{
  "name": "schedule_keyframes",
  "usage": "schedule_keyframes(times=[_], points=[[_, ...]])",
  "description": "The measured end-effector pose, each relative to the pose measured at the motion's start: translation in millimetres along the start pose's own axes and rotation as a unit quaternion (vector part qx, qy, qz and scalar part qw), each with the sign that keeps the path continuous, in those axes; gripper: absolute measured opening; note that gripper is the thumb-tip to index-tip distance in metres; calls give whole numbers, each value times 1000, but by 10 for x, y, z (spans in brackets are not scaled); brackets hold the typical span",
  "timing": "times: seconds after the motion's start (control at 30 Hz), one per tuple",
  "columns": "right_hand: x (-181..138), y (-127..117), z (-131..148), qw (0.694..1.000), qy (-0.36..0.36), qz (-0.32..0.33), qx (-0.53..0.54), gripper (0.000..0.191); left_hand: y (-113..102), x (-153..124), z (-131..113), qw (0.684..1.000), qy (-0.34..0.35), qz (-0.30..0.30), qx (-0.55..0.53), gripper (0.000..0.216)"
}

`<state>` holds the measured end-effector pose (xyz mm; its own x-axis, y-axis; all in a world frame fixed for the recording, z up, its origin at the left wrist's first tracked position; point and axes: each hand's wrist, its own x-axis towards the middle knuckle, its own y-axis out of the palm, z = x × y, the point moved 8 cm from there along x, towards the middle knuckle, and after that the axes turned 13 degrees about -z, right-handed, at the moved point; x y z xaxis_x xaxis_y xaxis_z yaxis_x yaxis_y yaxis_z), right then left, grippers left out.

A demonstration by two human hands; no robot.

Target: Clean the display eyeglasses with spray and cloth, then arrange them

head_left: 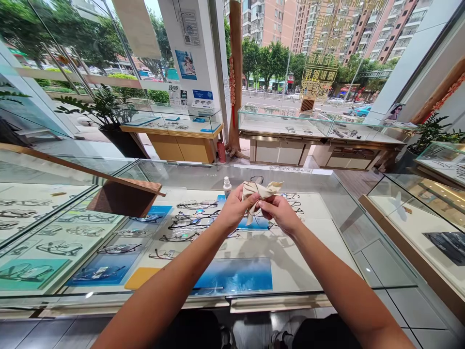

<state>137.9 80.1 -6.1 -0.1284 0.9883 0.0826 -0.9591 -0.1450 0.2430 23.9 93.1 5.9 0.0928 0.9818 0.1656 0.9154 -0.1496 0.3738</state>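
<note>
Above the glass counter, both hands are closed on a crumpled beige cleaning cloth [267, 190]. My left hand [237, 207] pinches its left side, thumb on top. With thumb and fingers, my right hand [280, 212] grips the lower right side, and a corner of cloth hangs down between the hands. The dark rim of a pair of glasses [257, 179] shows just behind the cloth's top edge; I cannot tell whether it is inside the cloth. A small white spray bottle [227, 186] stands upright beyond my left hand.
Under the glass, eyeglasses [194, 221] lie in rows, near a blue panel [236, 274] and a yellow piece [143, 277]. A brown ribbed stand [125, 198] sits at left. More display cases [283, 127] line the windows; another counter [410, 208] stands at right.
</note>
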Motion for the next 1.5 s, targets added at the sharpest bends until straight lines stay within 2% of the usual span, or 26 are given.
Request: schedule_keyframes(times=[0.13, 0.33, 0.4, 0.57, 0.73, 0.8, 1.0, 1.17, 1.23, 1.4, 1.5], points=[[-32, 56, -8, 999, -5, 23, -41, 38, -91, 29, 13, 998, 7, -54, 22, 51], [-8, -59, 80, 1000, 0, -15, 11, 35, 67, -17, -63, 999, -16, 33, -14, 48], [-11, -46, 62, 1000, 5, -13, 12, 36, 70, -28, -63, 999, -9, 37, -13, 48], [-46, 40, 2, 999, 9, 8, -36, 38, -33, -3, -56, 999, 13, -23, 27, 47], [-27, -41, 78, 1000, 14, -5, 3, 36, 70, -13, -86, 999, -11, 44, 11, 49], [-22, -54, 84, 1000, 12, -5, 11, 35, 76, -17, -80, 999, -8, 50, 8, 49], [-45, 48, -18, 1000, 1, 15, -22, 38, -37, 1, -37, 999, 4, -29, 25, 47], [-19, -26, 36, 1000, 10, -7, 19, 36, 83, -16, -93, 999, -20, 42, -16, 49], [-11, -38, 43, 1000, 10, -8, 27, 35, 84, -16, -87, 998, -23, 49, -23, 52], [-12, 24, -30, 1000, -11, 2, -1, 38, -7, 8, -37, 1000, 8, -7, -1, 45], [-13, 27, -32, 1000, -14, 2, -7, 38, -20, 10, -28, 999, -5, -34, -4, 50]])
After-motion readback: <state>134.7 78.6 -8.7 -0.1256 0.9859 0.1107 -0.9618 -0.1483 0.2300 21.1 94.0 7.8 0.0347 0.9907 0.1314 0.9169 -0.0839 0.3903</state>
